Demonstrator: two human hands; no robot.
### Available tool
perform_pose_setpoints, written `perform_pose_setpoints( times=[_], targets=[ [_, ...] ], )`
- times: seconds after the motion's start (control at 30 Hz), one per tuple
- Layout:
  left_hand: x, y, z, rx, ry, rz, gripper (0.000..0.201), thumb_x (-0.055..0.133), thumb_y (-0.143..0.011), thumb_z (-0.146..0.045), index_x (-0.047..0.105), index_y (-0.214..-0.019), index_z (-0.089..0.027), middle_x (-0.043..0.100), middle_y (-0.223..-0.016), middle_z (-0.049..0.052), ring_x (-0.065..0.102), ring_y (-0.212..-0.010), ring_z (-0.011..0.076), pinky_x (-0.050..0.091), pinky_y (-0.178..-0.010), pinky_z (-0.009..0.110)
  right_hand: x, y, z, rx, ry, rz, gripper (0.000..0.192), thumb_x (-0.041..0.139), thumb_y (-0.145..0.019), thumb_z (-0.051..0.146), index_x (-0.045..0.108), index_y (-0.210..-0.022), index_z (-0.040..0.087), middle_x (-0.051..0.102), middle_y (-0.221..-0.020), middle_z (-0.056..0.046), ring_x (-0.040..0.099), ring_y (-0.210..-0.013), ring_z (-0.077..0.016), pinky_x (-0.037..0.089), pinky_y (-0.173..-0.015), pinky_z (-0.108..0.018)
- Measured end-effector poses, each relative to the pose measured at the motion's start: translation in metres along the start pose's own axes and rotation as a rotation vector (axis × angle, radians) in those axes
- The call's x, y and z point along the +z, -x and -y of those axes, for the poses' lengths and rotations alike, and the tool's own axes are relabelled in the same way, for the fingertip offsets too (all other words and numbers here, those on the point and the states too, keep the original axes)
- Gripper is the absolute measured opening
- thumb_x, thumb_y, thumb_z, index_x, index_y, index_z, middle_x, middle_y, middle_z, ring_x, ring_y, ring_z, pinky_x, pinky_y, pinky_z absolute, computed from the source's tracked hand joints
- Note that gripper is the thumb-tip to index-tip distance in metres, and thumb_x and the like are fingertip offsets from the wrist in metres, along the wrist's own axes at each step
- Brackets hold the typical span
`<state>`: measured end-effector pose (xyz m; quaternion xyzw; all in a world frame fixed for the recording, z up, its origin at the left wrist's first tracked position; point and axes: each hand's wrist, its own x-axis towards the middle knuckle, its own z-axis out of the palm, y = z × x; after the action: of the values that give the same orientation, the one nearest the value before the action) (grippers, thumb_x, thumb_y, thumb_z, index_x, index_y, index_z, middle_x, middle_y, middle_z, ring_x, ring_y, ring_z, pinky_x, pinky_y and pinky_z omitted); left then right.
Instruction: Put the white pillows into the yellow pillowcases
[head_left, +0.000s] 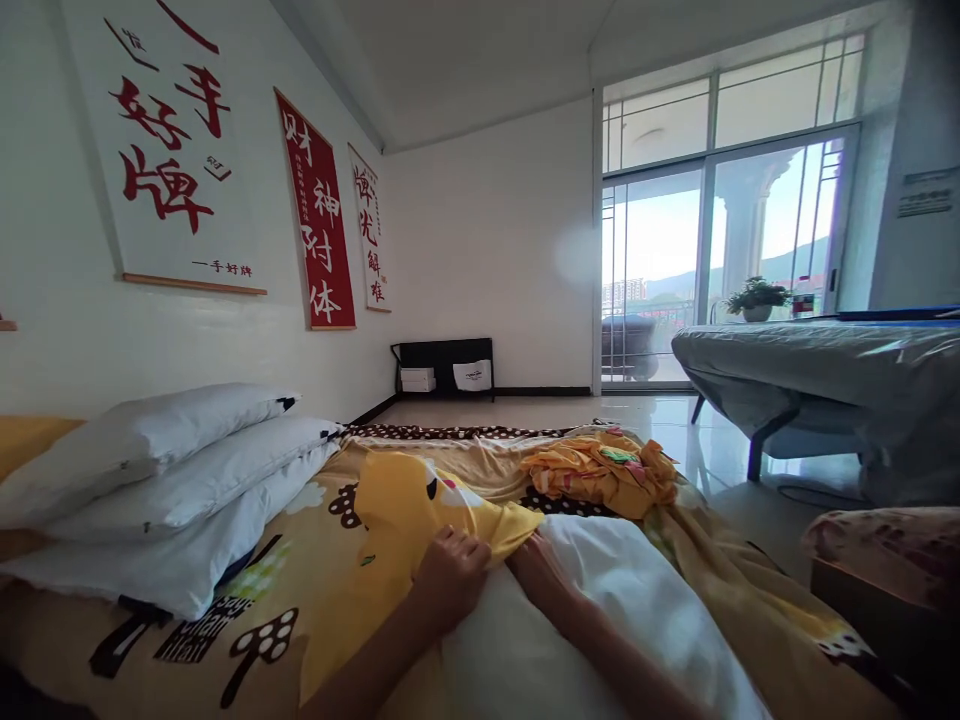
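A yellow pillowcase point(397, 510) with a cartoon print lies bunched over the far end of a white pillow point(622, 580) in front of me. My left hand point(454, 570) is closed in a fist around the pillowcase's near edge. Beside it, my right hand point(538, 572) reaches under the edge of the yellow cloth, and its fingers are hidden there. The right forearm rests across the white pillow. Both lie on a tan bedspread point(330, 590) printed with brown and white mushrooms.
Several white pillows point(202, 460) are stacked at the left. A crumpled orange cloth point(600, 465) lies on the far right of the bedspread. A covered table point(787, 365) bearing a potted plant point(756, 298) stands at the right. A black rack point(442, 358) stands by the far wall.
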<state>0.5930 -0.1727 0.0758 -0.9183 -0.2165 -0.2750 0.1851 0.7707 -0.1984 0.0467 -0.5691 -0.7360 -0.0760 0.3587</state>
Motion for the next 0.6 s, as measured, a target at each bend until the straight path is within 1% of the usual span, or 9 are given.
perform_pose_setpoints(
  times=[0.1,0.2,0.23,0.3,0.37,0.4,0.47,0.53,0.6],
  targets=[
    [-0.001,0.010,0.014,-0.228,0.188,0.093,0.013,0.049,-0.087,-0.021,0.053,-0.075,-0.020,0.065,-0.076,0.003,0.061,-0.074,0.0186,0.038,-0.066,0.029,-0.027,0.017,0.008,-0.095,-0.036,0.083,0.036,0.031,-0.097,0.027,0.066,-0.106,0.022,0.068,-0.108,-0.010,0.058,-0.105,-0.0222,0.039,-0.099,-0.042],
    [-0.007,0.013,0.019,-0.332,0.358,0.096,0.020,0.045,-0.090,-0.026,0.050,-0.072,-0.020,0.064,-0.073,0.002,0.059,-0.069,0.0162,0.036,-0.062,0.027,-0.061,0.031,0.000,-0.135,-0.105,0.173,0.032,0.045,-0.093,0.034,0.063,-0.117,0.024,0.065,-0.119,-0.010,0.057,-0.113,-0.0233,0.040,-0.100,-0.042],
    [-0.010,0.013,0.018,-0.347,0.392,0.086,0.021,0.044,-0.090,-0.026,0.049,-0.071,-0.021,0.063,-0.071,0.002,0.058,-0.067,0.0154,0.035,-0.060,0.027,-0.071,0.034,-0.009,-0.103,-0.089,0.162,0.037,0.052,-0.089,0.038,0.061,-0.122,0.024,0.062,-0.124,-0.011,0.054,-0.117,-0.0251,0.039,-0.101,-0.043],
    [-0.014,0.012,0.012,-0.348,0.407,0.047,0.021,0.043,-0.088,-0.024,0.047,-0.068,-0.021,0.062,-0.068,0.002,0.056,-0.063,0.0143,0.033,-0.057,0.027,-0.084,0.038,-0.031,0.022,0.025,0.122,0.060,0.065,-0.078,0.046,0.053,-0.133,0.025,0.055,-0.134,-0.012,0.047,-0.126,-0.0301,0.034,-0.105,-0.049],
    [-0.016,0.011,0.003,-0.265,0.347,-0.022,0.019,0.044,-0.086,-0.021,0.046,-0.067,-0.021,0.060,-0.067,0.002,0.055,-0.062,0.0145,0.032,-0.057,0.027,-0.085,0.041,-0.050,0.137,0.159,0.150,0.079,0.072,-0.068,0.047,0.046,-0.138,0.024,0.050,-0.139,-0.014,0.044,-0.128,-0.0339,0.031,-0.105,-0.053],
    [-0.016,0.010,-0.002,-0.182,0.300,-0.067,0.018,0.044,-0.085,-0.021,0.046,-0.067,-0.021,0.060,-0.066,0.002,0.055,-0.062,0.0149,0.033,-0.057,0.027,-0.082,0.042,-0.057,0.172,0.196,0.188,0.076,0.072,-0.066,0.047,0.049,-0.135,0.023,0.053,-0.136,-0.014,0.047,-0.124,-0.0341,0.034,-0.103,-0.052],
    [-0.018,0.008,-0.013,0.035,0.213,-0.154,0.017,0.044,-0.086,-0.023,0.048,-0.069,-0.021,0.059,-0.066,0.002,0.054,-0.063,0.0156,0.035,-0.059,0.028,-0.068,0.046,-0.061,0.192,0.219,0.231,0.054,0.069,-0.070,0.042,0.060,-0.119,0.021,0.063,-0.121,-0.013,0.056,-0.110,-0.0310,0.040,-0.096,-0.046],
    [-0.022,0.003,-0.021,0.197,0.138,-0.187,0.017,0.044,-0.087,-0.024,0.050,-0.072,-0.020,0.060,-0.068,0.003,0.056,-0.067,0.0169,0.038,-0.061,0.029,-0.052,0.052,-0.056,0.153,0.250,0.174,0.032,0.064,-0.075,0.033,0.063,-0.104,0.020,0.068,-0.105,-0.010,0.060,-0.098,-0.0272,0.042,-0.091,-0.041],
    [-0.026,-0.006,-0.024,0.176,0.076,-0.109,0.017,0.045,-0.088,-0.024,0.054,-0.075,-0.019,0.062,-0.075,0.005,0.058,-0.077,0.0198,0.042,-0.066,0.031,-0.042,0.060,-0.045,0.073,0.325,0.027,0.018,0.059,-0.077,0.025,0.060,-0.095,0.020,0.069,-0.093,-0.008,0.061,-0.088,-0.0249,0.042,-0.084,-0.038]
  ],
)
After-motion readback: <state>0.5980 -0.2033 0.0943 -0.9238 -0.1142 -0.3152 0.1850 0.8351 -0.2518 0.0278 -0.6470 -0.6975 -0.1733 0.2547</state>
